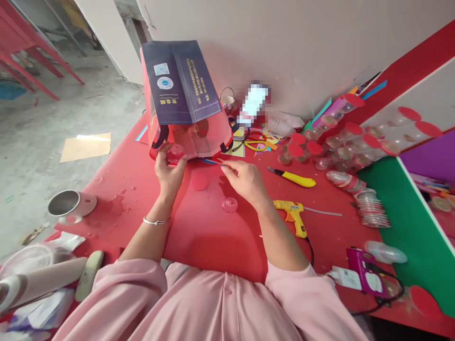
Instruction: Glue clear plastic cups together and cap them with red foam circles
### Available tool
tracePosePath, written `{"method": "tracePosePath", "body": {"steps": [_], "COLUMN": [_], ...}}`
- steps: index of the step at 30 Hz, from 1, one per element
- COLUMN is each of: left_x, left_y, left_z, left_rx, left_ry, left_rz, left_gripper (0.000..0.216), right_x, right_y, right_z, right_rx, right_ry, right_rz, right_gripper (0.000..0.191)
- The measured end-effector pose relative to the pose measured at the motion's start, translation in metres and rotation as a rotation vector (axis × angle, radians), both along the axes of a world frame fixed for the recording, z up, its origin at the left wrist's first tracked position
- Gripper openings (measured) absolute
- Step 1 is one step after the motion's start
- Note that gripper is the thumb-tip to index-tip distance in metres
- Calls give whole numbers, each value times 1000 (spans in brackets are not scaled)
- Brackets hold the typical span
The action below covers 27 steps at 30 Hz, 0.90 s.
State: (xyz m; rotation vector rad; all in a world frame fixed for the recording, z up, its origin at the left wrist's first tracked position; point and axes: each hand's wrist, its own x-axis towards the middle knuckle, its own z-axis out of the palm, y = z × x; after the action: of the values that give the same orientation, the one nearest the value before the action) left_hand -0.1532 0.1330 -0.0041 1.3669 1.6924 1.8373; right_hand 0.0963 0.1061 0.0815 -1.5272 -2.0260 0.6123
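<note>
My left hand is closed round the edge of a clear plastic dome lid, at the mouth of a navy and red bag. The bag leans against the wall, and a round clear piece shows inside it. My right hand pinches at the fingertips; what lies between them is too small to make out. Just beyond those fingertips, a thin blue strip lies by the bag's edge. Between my arms on the red table are a flat red disc and another clear dome lid.
To the right lie a yellow utility knife, a yellow glue gun and stacked clear lids. Several clear cups with red discs stand behind. Yellow-handled scissors lie near the wall. A metal mug rests near the left edge.
</note>
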Motion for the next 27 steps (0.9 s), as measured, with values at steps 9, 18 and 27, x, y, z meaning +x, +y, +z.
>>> {"method": "tracePosePath", "body": {"steps": [9, 18, 27], "left_x": [10, 19, 39], "left_y": [-8, -11, -20], "left_z": [5, 10, 22], "left_rx": [-9, -20, -218], "left_ry": [44, 55, -523], "left_rz": [-68, -109, -481], "left_gripper": [50, 46, 42], "right_x": [14, -4, -36], "right_y": [-8, 9, 32], "right_z": [-6, -35, -57], "right_rx": [-62, -172, -87], "right_ry": [-95, -229, -257], "right_rz": [-51, -14, -149], "right_gripper": [24, 16, 51]}}
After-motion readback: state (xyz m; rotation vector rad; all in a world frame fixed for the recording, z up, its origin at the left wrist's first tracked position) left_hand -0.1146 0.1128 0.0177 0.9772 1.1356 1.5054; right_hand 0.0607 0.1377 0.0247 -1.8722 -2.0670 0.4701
